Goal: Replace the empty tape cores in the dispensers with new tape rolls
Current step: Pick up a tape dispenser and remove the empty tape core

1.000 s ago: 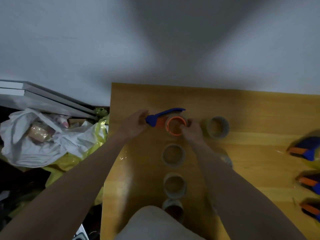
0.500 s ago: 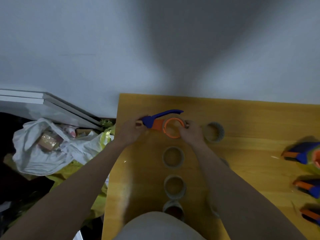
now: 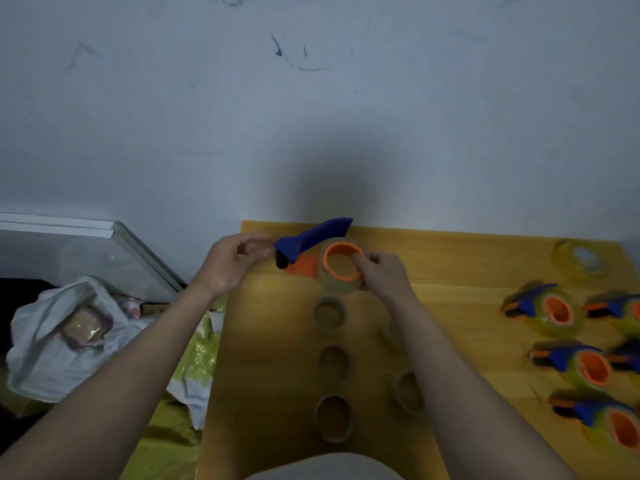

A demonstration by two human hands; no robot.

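I hold a blue and orange tape dispenser (image 3: 311,242) above the far left part of the wooden table (image 3: 467,265). A clear tape roll (image 3: 337,287) sits round its orange hub (image 3: 343,265). My right hand (image 3: 384,277) grips that roll from the right. My left hand (image 3: 230,263) pinches the dispenser's front end with curled fingers. Several empty brown cores (image 3: 329,313) stand on the table under my forearms. A fresh clear roll (image 3: 581,259) lies at the far right.
Several loaded blue and orange dispensers (image 3: 550,310) lie along the table's right side. Left of the table are a white plastic bag (image 3: 62,341), yellow plastic (image 3: 194,362) and white boards (image 3: 86,233) leaning on the wall.
The dispenser is raised higher off the table. A clear roll now shows round its hub, and the roll that lay beside my right hand is gone from that spot.
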